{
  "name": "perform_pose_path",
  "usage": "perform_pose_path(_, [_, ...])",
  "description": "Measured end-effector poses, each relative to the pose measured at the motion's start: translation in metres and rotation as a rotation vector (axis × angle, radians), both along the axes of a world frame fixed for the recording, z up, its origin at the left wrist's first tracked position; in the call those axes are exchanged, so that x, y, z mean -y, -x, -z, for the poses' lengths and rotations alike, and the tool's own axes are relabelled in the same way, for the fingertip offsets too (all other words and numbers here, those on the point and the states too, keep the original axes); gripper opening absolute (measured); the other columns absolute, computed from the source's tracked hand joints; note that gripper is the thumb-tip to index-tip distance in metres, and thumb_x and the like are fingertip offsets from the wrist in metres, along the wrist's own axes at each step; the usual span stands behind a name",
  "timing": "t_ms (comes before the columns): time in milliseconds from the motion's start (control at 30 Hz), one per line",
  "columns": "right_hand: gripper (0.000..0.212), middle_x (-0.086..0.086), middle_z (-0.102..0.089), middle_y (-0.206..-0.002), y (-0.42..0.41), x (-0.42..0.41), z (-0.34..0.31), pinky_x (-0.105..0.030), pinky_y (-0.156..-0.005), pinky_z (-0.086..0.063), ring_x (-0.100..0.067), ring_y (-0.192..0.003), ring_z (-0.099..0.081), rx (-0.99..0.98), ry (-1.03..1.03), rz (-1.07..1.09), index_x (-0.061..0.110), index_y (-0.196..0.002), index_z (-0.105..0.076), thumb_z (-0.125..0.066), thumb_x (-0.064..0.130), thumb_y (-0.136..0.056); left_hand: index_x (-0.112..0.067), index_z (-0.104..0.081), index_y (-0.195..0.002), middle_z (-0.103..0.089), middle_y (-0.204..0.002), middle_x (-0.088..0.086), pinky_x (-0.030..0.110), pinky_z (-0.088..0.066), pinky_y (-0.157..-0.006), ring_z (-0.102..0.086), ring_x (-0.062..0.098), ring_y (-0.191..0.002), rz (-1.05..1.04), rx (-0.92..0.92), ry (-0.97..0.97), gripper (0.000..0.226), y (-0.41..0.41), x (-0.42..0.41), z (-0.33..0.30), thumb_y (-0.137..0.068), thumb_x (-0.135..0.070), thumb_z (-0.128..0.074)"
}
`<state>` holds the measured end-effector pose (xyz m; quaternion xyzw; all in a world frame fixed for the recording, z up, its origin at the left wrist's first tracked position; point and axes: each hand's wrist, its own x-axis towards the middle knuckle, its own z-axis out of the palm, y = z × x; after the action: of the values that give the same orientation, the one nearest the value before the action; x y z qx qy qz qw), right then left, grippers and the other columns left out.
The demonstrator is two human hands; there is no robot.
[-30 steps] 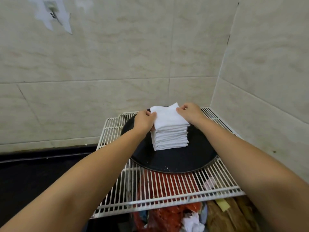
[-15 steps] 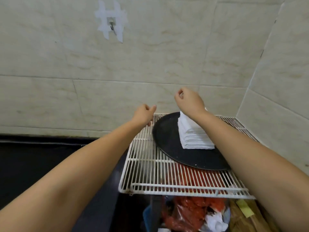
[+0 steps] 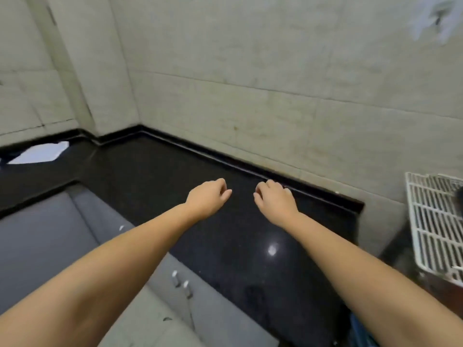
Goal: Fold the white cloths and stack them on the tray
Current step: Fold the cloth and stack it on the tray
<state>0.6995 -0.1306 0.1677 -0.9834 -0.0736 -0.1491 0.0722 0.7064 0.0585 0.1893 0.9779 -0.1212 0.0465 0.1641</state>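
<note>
currently between cloths | left hand point(image 3: 209, 199) and right hand point(image 3: 275, 202) held empty, loosely curled, apart over black counter point(image 3: 175, 186) | white cloth point(image 3: 40, 153) seen far left on counter | tray hidden; wire rack point(image 3: 436, 221) at right edge | next: cloth to be reached for and fetched

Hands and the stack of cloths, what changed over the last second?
Both hands let go of the folded stack and pulled off it. The view swung left: the left hand and right hand now hover, empty with fingers loosely curled, over the black counter. The wire rack slid to the right edge, and the stack is out of view. A white cloth shows far left. The arms stay extended forward.
</note>
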Motion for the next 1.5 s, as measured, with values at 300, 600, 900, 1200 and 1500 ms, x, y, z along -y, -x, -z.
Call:
perform_pose_path(300, [0.04,-0.005,-0.047,-0.137,-0.004,-0.223,0.09,-0.042,-0.094,-0.039,-0.028,-0.122,-0.049,-0.108,-0.03,-0.364,0.016,-0.131,-0.049,-0.045,0.035,-0.097,-0.013,-0.054,-0.11,-0.057,-0.114,0.008,0.041,-0.046,-0.088,-0.054,0.029,-0.108,-0.316,-0.096,-0.097,0.03,0.047,-0.222,0.081,-0.098,-0.036,-0.04])
perform_pose_path(600, [0.038,-0.004,-0.045,-0.136,-0.067,-0.356,0.128,-0.04,-0.095,-0.038,-0.025,-0.12,-0.048,-0.258,0.062,-0.619,0.016,-0.132,-0.045,-0.038,0.035,-0.099,-0.013,-0.055,-0.108,-0.059,-0.116,0.009,0.04,-0.046,-0.091,-0.053,0.029,-0.111,-0.517,-0.249,-0.03,0.031,0.023,-0.357,0.129,-0.098,-0.038,-0.04])
perform_pose_path(900, [0.038,-0.002,-0.045,-0.134,-0.213,-0.469,0.129,-0.037,-0.095,-0.04,-0.021,-0.118,-0.047,-0.295,0.146,-0.738,0.018,-0.133,-0.043,-0.033,0.036,-0.1,-0.012,-0.052,-0.112,-0.057,-0.117,0.01,0.04,-0.046,-0.088,-0.052,0.028,-0.11,-0.644,-0.292,0.05,0.031,-0.106,-0.453,0.129,-0.099,-0.036,-0.038])
perform_pose_path(1200, [0.036,-0.002,-0.048,-0.13,-0.33,-0.601,0.129,-0.036,-0.094,-0.042,-0.02,-0.116,-0.049,-0.324,0.15,-0.816,0.019,-0.131,-0.046,-0.033,0.035,-0.101,-0.011,-0.053,-0.112,-0.057,-0.114,0.009,0.039,-0.047,-0.087,-0.053,0.027,-0.106,-0.73,-0.291,0.102,0.03,-0.205,-0.574,0.132,-0.099,-0.035,-0.039])
perform_pose_path(1500, [0.036,-0.002,-0.047,-0.132,-0.43,-0.772,0.134,-0.038,-0.097,-0.04,-0.022,-0.121,-0.047,-0.369,0.121,-0.714,0.021,-0.132,-0.043,-0.032,0.034,-0.101,-0.015,-0.054,-0.105,-0.057,-0.109,0.006,0.04,-0.047,-0.087,-0.055,0.025,-0.103,-0.707,-0.286,0.101,0.025,-0.313,-0.754,0.139,-0.097,-0.036,-0.044])
